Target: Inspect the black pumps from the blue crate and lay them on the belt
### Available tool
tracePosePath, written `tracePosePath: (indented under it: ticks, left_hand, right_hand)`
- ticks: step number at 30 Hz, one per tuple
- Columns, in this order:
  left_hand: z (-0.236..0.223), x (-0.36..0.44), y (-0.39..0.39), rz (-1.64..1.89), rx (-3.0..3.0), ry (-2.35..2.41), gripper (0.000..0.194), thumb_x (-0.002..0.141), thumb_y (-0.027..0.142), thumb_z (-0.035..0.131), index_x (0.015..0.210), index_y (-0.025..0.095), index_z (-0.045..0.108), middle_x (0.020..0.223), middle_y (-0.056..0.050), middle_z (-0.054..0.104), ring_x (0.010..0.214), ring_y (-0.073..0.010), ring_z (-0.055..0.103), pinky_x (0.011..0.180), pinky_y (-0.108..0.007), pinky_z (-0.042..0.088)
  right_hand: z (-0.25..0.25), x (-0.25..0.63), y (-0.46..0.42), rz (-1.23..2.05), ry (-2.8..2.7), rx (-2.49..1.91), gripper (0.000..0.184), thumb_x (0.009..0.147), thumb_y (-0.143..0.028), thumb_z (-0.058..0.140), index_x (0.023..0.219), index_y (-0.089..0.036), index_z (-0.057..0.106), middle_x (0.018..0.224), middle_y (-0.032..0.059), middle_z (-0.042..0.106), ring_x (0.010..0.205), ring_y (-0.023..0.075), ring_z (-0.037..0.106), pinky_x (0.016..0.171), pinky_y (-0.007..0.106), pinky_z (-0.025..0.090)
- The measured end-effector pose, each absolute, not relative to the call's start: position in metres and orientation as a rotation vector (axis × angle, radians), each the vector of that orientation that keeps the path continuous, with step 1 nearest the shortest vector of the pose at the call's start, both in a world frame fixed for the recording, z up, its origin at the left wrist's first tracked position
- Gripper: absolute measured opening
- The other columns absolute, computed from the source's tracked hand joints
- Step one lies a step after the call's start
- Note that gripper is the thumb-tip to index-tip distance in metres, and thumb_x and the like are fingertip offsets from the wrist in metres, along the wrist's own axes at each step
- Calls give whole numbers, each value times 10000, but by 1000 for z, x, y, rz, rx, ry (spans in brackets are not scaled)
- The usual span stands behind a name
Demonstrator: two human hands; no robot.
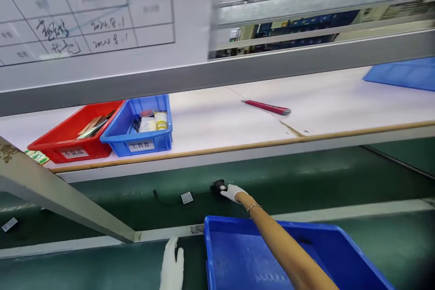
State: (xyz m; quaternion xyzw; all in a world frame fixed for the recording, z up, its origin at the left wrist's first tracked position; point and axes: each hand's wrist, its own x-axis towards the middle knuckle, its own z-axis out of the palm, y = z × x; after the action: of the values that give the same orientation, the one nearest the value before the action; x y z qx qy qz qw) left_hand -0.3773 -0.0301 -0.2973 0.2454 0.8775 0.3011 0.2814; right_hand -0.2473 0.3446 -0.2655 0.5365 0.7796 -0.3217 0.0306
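Observation:
My right hand (233, 192), in a white glove, reaches far out over a blue bin (217, 240) onto the dark green belt (306, 176). Its fingers close on a small black device (219, 186) with a thin cable running left to a small grey tag (186, 197). A bracelet sits on that wrist. My left hand (172, 266), also white-gloved, lies flat with fingers stretched out on the green surface just left of the blue bin, holding nothing.
A white shelf above the belt carries a red bin (73, 133), a blue bin of small tools (137, 127), a red pen-like tool (267, 107) and a blue tray (404, 74). A grey slanted beam (61, 197) crosses at left. A chart hangs above.

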Motion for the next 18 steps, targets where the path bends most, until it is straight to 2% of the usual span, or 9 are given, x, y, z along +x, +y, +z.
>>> tracePosePath:
  ticks: [4,8,9,13,18]
  left_hand:
    - [-248,-319,-50,1099,502,2257,529,966,481,445,1416,234,571,1538,-91,546,1451,-298,480,1262,-490,345]
    - [-217,-256,-50,1155,611,2055,478,973,461,431,1358,229,595,1503,-99,560,1434,-293,482,1254,-468,342]
    - [-214,-242,-48,1156,668,1990,467,972,455,439,1342,220,601,1493,-108,564,1429,-295,484,1252,-459,335]
    - [-219,-193,-36,1113,835,1841,394,954,376,467,1265,193,626,1424,-129,610,1381,-289,516,1245,-441,317]
    - [-237,-162,-20,993,820,1778,272,952,278,488,1126,183,675,1298,-139,673,1294,-274,565,1221,-461,332]
  right_hand:
    - [-243,-181,304,-1025,2513,1436,347,1007,-419,649,1254,-174,656,1260,73,677,1111,258,676,949,451,577]
    - [-244,-86,208,-987,2513,1216,293,1014,-410,640,1199,-186,680,1211,68,699,1060,229,687,949,439,573]
    - [-247,-65,181,-961,2495,1167,254,1010,-405,648,1180,-221,693,1227,68,699,1078,227,680,963,421,567]
    - [-258,-23,96,-857,2487,1001,411,974,-390,701,1324,-187,626,1325,95,651,1165,273,660,983,493,562]
    - [-250,-27,79,-720,2580,891,422,989,-393,676,1353,-193,605,1348,103,639,1176,277,652,1007,519,545]
